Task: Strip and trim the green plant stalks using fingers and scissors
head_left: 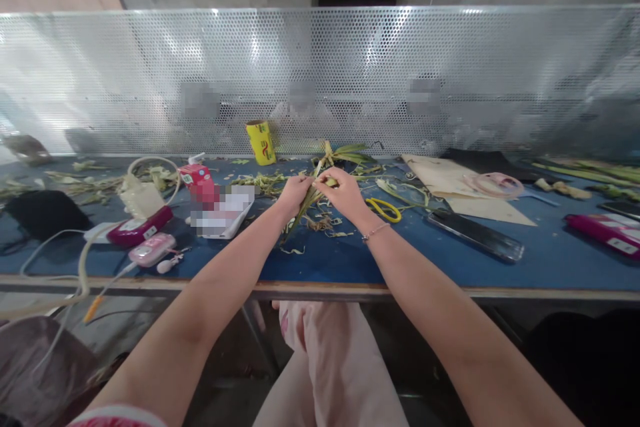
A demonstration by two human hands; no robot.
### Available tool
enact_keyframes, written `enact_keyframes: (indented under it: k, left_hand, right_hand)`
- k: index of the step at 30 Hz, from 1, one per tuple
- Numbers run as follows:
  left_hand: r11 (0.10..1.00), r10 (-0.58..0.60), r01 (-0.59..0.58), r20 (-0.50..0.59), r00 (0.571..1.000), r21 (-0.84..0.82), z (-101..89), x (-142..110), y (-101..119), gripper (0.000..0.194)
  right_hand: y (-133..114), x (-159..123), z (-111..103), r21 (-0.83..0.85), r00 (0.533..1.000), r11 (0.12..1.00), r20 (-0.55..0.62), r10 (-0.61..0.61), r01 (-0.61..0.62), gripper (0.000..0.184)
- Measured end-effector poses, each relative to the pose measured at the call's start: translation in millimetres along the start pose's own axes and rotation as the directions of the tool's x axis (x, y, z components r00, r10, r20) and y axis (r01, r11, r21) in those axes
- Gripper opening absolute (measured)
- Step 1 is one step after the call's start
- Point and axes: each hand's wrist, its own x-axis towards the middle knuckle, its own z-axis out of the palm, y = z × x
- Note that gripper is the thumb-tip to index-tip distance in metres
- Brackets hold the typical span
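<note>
My left hand (295, 192) and my right hand (344, 193) are close together over the middle of the table, both with fingers pinched. Between them is a bundle of long green plant leaves (303, 205), its lower end pointing down toward the table's front edge. Pale stalks and more green leaves (353, 152) stick out past the fingertips at the far side. Fine detail at the fingertips is too small to make out. Dry brown scraps (323, 221) lie on the table below my hands. Beside my right wrist is a yellow looped handle (387, 209), seemingly of scissors.
A blue-topped table (320, 270) ends at a perforated metal screen (340, 67). On the left are a yellow can (261, 143), a red carton (197, 181), a white device (225, 213), a pink gadget (151, 250) and cables. A phone (475, 235) and cardboard (445, 177) lie right.
</note>
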Motion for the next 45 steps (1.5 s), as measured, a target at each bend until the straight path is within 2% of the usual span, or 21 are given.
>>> enact_keyframes:
  k: [3,6,10,14,19,22,26,30,34,36,39,45]
  left_hand:
    - [0.997,-0.007,0.007,0.004,1.000,0.081,0.9,1.2,-1.3,0.020]
    - [0.978,0.041,-0.048,0.036,0.999,0.201,2.0,-0.1,-0.9,0.020]
    - [0.922,0.122,-0.145,0.087,0.989,0.359,1.2,-0.5,-2.0,0.017]
    - [0.882,0.178,-0.197,0.085,0.980,0.428,-1.7,1.8,-4.1,0.019]
    - [0.837,0.224,-0.230,0.074,0.972,0.496,-3.9,1.9,-3.3,0.023]
    - [0.798,0.261,-0.265,0.085,0.962,0.542,-3.6,1.3,-2.7,0.024]
    - [0.795,0.248,-0.260,0.097,0.964,0.548,-1.4,0.1,-2.2,0.024]
    - [0.878,0.179,-0.180,0.044,0.983,0.444,3.6,-3.6,0.7,0.022]
    - [0.947,0.057,-0.059,0.016,0.998,0.316,8.1,-9.1,6.4,0.019]
    - [0.960,0.031,-0.034,0.014,0.999,0.279,8.7,-11.2,8.5,0.018]
    - [0.966,0.023,-0.031,0.035,0.999,0.257,8.3,-12.6,10.0,0.018]
    - [0.981,-0.004,0.008,-0.021,1.000,0.193,7.9,-8.7,8.6,0.014]
  right_hand:
    - [9.4,3.6,-0.8,-0.032,0.986,0.989,-0.098,0.138,-0.141,0.014]
    - [24.0,7.7,-2.3,0.000,0.942,0.958,-0.183,0.282,-0.287,0.017]
    - [40.1,10.9,-3.3,0.086,0.907,0.933,-0.219,0.359,-0.349,0.021]
    - [40.0,10.8,-0.4,0.230,0.875,0.887,-0.192,0.444,-0.400,0.025]
    - [30.8,6.8,6.5,0.378,0.832,0.770,0.000,0.555,-0.514,0.034]
    - [31.0,4.6,8.5,0.362,0.836,0.776,0.019,0.548,-0.516,0.031]
    - [33.8,4.5,7.4,0.230,0.884,0.866,-0.051,0.465,-0.443,0.023]
    - [29.1,5.5,3.3,-0.002,0.940,0.946,-0.111,0.322,-0.324,0.014]
    - [22.0,5.3,-0.4,-0.132,0.981,0.974,-0.090,0.174,-0.185,0.008]
    - [21.2,4.9,-1.0,-0.142,0.992,0.982,-0.056,0.114,-0.121,0.007]
    - [21.8,3.9,-0.2,-0.096,0.996,0.992,-0.028,0.084,-0.087,0.008]
    - [12.8,1.6,0.6,0.054,0.990,0.988,-0.006,0.144,-0.144,0.011]
